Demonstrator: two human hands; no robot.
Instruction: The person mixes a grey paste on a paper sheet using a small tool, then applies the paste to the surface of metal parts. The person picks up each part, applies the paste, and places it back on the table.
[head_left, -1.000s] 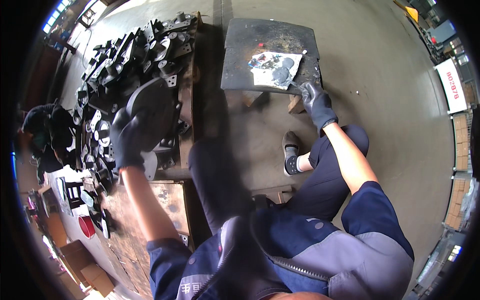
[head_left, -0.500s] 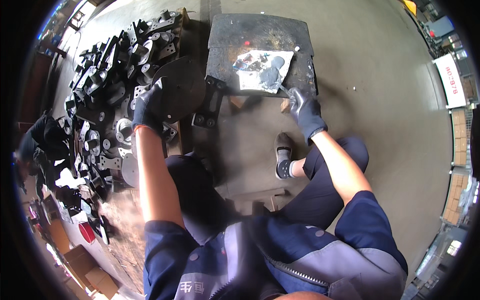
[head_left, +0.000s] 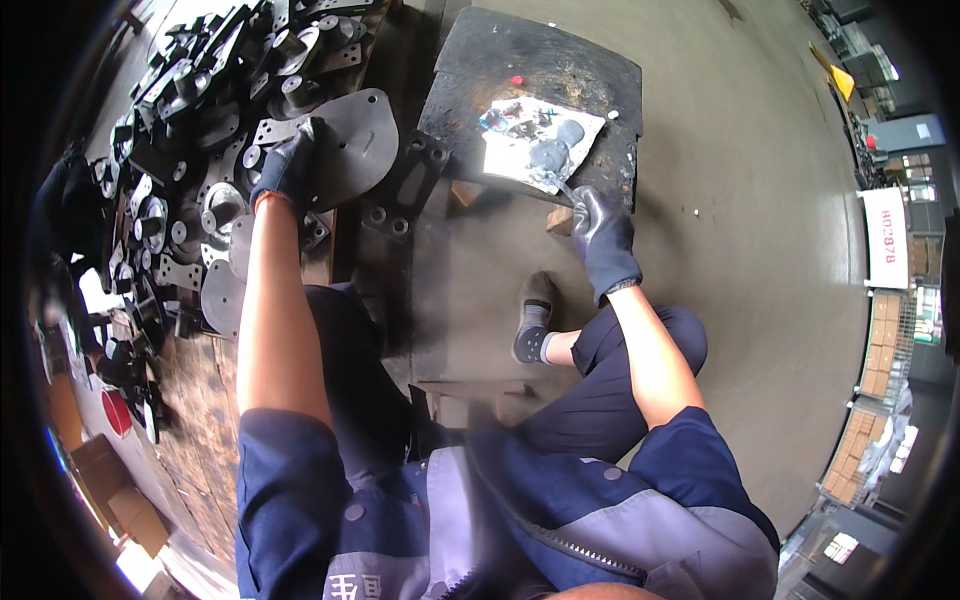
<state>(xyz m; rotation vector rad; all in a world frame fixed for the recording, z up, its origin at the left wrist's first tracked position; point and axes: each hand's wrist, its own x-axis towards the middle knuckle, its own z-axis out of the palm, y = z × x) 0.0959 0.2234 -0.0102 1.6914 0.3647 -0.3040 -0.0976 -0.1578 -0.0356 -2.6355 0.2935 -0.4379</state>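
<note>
Carefully | left hand gripped flat metal plate (keep level) | right hand closed around thin tool over stained paper

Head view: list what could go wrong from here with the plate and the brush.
1. The left hand grips the flat dark metal plate by one edge only; it may tip or slip onto the stacked metal parts.
2. The right hand holds a thin brush at the smeared paper sheet near the low table's edge; the sheet could slide off.
</note>
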